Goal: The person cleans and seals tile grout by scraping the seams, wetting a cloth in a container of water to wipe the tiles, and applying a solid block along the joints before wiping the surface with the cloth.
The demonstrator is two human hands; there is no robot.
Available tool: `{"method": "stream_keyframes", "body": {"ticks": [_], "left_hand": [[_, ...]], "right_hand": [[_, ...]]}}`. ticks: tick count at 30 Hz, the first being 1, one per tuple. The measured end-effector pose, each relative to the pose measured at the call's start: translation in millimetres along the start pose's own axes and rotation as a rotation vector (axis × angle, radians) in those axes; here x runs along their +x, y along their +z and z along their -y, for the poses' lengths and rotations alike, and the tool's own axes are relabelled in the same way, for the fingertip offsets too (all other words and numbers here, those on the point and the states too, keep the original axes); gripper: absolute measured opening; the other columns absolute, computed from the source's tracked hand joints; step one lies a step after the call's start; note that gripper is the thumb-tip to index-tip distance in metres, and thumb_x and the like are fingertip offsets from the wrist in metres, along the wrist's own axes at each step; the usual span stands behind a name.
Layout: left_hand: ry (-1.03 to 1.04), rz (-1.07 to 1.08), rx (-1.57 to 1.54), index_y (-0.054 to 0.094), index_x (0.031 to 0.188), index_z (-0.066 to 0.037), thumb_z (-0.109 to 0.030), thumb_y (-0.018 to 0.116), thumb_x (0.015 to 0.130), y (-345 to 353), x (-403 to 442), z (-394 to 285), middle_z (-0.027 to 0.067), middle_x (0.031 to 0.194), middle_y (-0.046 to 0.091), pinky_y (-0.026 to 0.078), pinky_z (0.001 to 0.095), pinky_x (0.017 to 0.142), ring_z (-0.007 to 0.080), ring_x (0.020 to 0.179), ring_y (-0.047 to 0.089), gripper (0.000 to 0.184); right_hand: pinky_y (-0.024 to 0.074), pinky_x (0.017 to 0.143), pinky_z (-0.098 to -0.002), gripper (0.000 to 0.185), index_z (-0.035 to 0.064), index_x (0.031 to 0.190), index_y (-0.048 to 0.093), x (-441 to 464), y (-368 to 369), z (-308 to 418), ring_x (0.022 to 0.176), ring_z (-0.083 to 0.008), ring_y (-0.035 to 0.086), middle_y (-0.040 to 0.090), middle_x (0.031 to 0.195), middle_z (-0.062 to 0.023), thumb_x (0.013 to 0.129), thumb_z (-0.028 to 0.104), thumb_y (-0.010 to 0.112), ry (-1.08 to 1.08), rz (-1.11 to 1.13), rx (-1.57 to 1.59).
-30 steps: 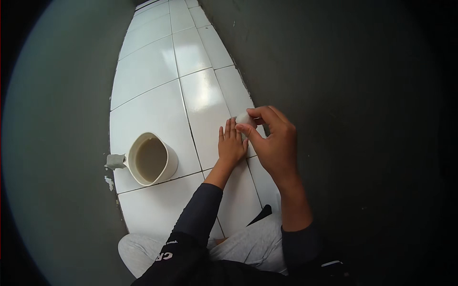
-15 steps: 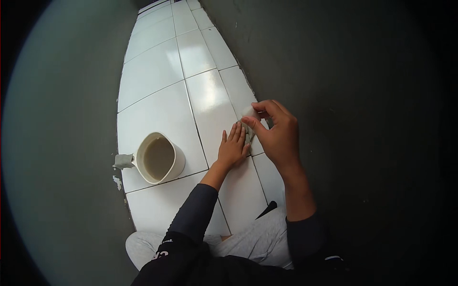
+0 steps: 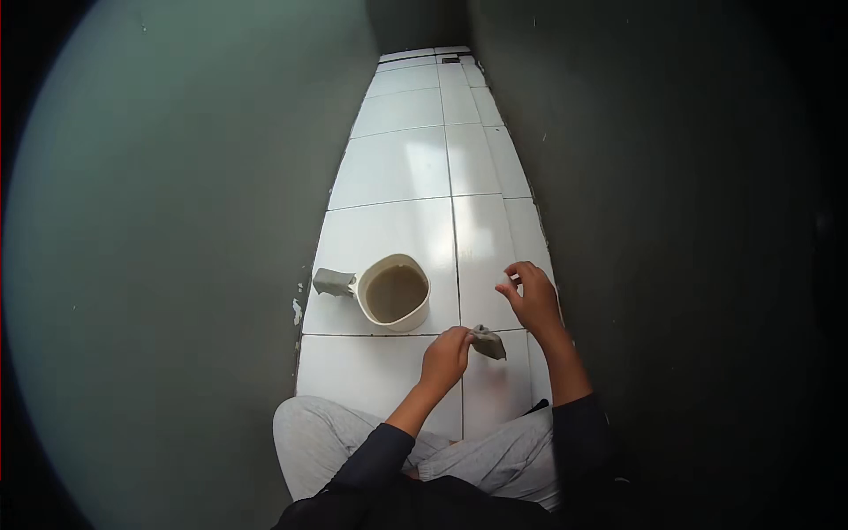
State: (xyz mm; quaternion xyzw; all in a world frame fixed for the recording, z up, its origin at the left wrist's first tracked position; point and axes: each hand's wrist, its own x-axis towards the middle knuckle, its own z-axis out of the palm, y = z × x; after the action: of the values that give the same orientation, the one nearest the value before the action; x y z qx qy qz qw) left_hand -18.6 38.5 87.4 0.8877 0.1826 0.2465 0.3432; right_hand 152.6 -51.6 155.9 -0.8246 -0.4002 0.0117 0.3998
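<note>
Up off the tiles (image 3: 380,371) now, the left hand (image 3: 444,360) pinches a grey piece (image 3: 489,344) in the air, nearer the legs (image 3: 305,433) than before. The right hand (image 3: 535,302) is near, curled and narrow; I cannot tell if it holds anything. A cup (image 3: 414,318) of murky water (image 3: 395,293) stands to the left. White sleeve letters are now hidden.

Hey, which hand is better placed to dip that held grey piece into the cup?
Probably the left hand: it grips the grey piece, near the cup. The right hand is farther from the cup.
</note>
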Motion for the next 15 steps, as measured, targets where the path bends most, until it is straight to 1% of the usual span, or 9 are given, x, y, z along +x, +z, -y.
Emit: {"method": "stream_keyframes", "body": {"ticks": [1,3,5,7,9,11,13,14,15], "left_hand": [[-0.021,-0.072,0.012,0.06,0.093,-0.004,-0.018,0.051,0.093,-19,1,3,0.0136,0.088,0.063,0.048,0.0428,0.07,0.0334,0.082,0.06,0.017],[-0.168,-0.064,0.093,0.06,0.091,-0.003,-0.019,0.05,0.094,-60,-2,8,0.0143,0.088,0.06,0.047,0.0423,0.07,0.0343,0.081,0.06,0.02],[-0.17,-0.165,0.086,0.059,0.088,-0.001,-0.019,0.049,0.094,-92,-11,10,0.0143,0.086,0.058,0.046,0.0407,0.07,0.0331,0.079,0.058,0.022],[-0.166,-0.265,0.08,0.059,0.085,0.002,-0.018,0.049,0.095,-115,-21,18,0.0144,0.084,0.055,0.045,0.0391,0.069,0.032,0.076,0.057,0.024],[-0.243,-0.298,0.144,0.059,0.083,0.003,-0.018,0.049,0.095,-132,-35,27,0.0139,0.086,0.055,0.045,0.0375,0.068,0.0301,0.076,0.057,0.026],[-0.24,-0.322,0.164,0.059,0.083,0.003,-0.017,0.049,0.095,-141,-45,41,0.014,0.085,0.055,0.045,0.0363,0.067,0.0285,0.073,0.057,0.026],[-0.207,-0.396,0.078,0.06,0.085,0.004,-0.016,0.049,0.095,-146,-52,49,0.0133,0.084,0.055,0.045,0.0349,0.065,0.0256,0.07,0.057,0.025],[-0.201,-0.396,0.074,0.06,0.085,0.004,-0.016,0.049,0.095,-147,-54,51,0.0133,0.084,0.055,0.045,0.0349,0.065,0.0256,0.07,0.057,0.025],[-0.256,-0.379,0.039,0.061,0.086,0.003,-0.016,0.05,0.094,-150,-55,49,0.0146,0.086,0.056,0.045,0.0366,0.067,0.0291,0.074,0.057,0.023]], "right_hand": [[0.0509,0.071,-0.0402,0.029,0.0034,0.097,0.059,-2,16,2,0.097,-0.0265,0.059,0.062,0.108,-0.0087,0.076,0.016,0.073,-0.118,0.04,-0.098],[0.0516,0.076,-0.0414,0.032,0.003,0.099,0.058,-7,54,16,0.105,-0.0289,0.056,0.053,0.126,-0.0091,0.074,0.016,0.073,-0.325,0.177,-0.123],[0.052,0.08,-0.0402,0.031,0.0032,0.097,0.058,-9,80,52,0.105,-0.0296,0.057,0.044,0.136,-0.0106,0.073,0.016,0.073,-0.367,0.48,-0.207],[0.0518,0.083,-0.0402,0.028,0.0019,0.094,0.061,-8,113,72,0.104,-0.0316,0.059,0.037,0.142,-0.0132,0.073,0.016,0.073,-0.382,0.726,-0.165],[0.0512,0.083,-0.0414,0.025,0.0031,0.093,0.062,-6,139,82,0.1,-0.0332,0.06,0.04,0.14,-0.0135,0.073,0.016,0.071,-0.372,0.791,-0.161],[0.0507,0.083,-0.0426,0.022,0.0043,0.092,0.064,-4,163,89,0.097,-0.0347,0.061,0.044,0.137,-0.0138,0.073,0.015,0.069,-0.353,0.859,-0.158],[0.0514,0.081,-0.0427,0.024,0.0047,0.092,0.066,-6,175,97,0.097,-0.0348,0.061,0.053,0.122,-0.0154,0.071,0.017,0.072,-0.316,0.896,-0.332],[0.0519,0.079,-0.0429,0.024,0.0045,0.09,0.065,-10,176,95,0.093,-0.0347,0.062,0.057,0.109,-0.0154,0.071,0.017,0.072,-0.331,0.842,-0.347],[0.0519,0.079,-0.0429,0.024,0.0045,0.09,0.065,-11,174,96,0.093,-0.0347,0.062,0.057,0.109,-0.0154,0.071,0.017,0.072,-0.329,0.836,-0.353]]}}
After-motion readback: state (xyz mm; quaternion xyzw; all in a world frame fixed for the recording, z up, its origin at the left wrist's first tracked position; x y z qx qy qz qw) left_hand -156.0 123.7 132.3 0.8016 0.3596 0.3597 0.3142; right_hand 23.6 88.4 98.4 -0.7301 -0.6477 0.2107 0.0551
